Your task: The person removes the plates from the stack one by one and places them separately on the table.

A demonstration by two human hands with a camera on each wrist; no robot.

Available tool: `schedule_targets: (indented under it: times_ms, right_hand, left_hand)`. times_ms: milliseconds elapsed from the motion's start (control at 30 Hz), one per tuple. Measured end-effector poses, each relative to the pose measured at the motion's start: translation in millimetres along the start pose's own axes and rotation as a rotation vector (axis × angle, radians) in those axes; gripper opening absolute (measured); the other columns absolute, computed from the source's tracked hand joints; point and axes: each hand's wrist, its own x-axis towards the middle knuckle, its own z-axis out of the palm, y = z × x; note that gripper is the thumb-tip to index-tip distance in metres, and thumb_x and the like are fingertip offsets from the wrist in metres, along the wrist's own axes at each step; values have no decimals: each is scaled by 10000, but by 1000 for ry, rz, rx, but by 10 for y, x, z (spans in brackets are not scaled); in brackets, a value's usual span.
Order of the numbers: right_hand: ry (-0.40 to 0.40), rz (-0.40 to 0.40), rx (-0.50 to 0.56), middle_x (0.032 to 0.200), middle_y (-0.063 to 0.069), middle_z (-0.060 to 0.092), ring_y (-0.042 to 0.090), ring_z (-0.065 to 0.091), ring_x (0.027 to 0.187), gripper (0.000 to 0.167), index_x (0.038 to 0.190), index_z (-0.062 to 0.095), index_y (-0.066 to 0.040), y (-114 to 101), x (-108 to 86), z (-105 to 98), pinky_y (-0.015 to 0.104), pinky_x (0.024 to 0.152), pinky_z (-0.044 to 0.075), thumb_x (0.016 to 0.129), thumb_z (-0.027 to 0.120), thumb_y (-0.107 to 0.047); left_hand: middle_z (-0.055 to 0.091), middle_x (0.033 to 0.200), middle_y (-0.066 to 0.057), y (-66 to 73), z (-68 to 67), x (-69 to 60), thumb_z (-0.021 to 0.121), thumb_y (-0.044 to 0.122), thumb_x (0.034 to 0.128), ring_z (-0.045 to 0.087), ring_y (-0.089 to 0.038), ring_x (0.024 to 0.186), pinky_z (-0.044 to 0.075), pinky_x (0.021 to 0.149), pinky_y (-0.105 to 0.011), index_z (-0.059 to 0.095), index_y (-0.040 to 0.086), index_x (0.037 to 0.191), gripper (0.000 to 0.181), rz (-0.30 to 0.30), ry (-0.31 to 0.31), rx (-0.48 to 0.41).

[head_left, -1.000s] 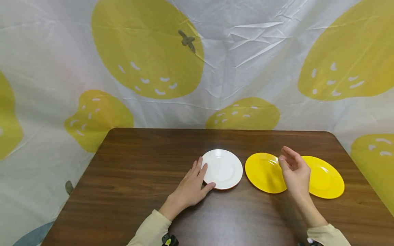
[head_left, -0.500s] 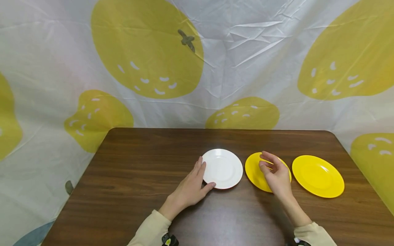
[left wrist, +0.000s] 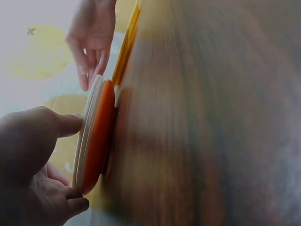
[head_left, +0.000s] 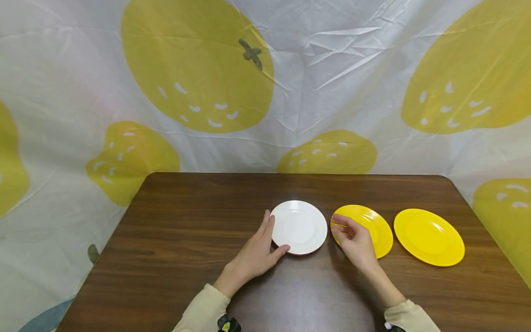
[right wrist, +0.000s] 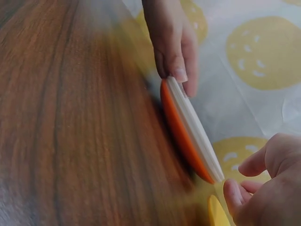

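Well, just right of the frame's middle I see a white plate [head_left: 299,227] stacked on an orange dish [left wrist: 99,141], resting on the brown table [head_left: 166,258]. The left hand [head_left: 254,256] lies against its left rim, fingers nearly straight. The right hand [head_left: 356,243] holds nothing, fingers loosely bent, over the nearer yellow plate [head_left: 376,230]; another yellow plate [head_left: 429,237] sits at lower right.
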Motion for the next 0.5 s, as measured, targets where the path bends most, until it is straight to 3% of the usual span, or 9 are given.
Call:
schedule_targets:
  times_ms: [133,300,400,500]
  right_hand:
    - [-29,21,-32,1276,274,664,39,687,983,349,1295,624,103,18,-11,42,58,830,500,958,631,13]
    - [-28,21,-112,1210,258,702,189,719,998,350,1284,638,93,37,-12,76,64,827,506,943,647,17]
    - [-22,8,-147,1148,246,725,249,728,976,335,1258,661,81,48,-13,96,84,818,524,927,649,33]
    - [-12,-14,-186,1110,230,740,268,733,951,325,1236,681,68,60,-17,115,105,813,539,913,660,38]
  left_hand:
    - [147,1656,-298,-12,2,6,647,370,987,355,-431,1470,372,1171,-522,194,-74,1579,867,-1,33,-37]
    - [418,1533,-310,-30,3,42,667,237,967,449,-419,1416,410,1145,-514,404,-108,1480,672,12,150,-56]
    - [602,1318,-270,-46,5,77,681,132,934,617,-375,1220,524,1031,-457,536,-110,1368,519,9,258,-105]
    - [651,1141,-212,-69,5,108,684,62,904,683,-304,1023,590,903,-375,600,-103,1289,427,-18,333,-198]
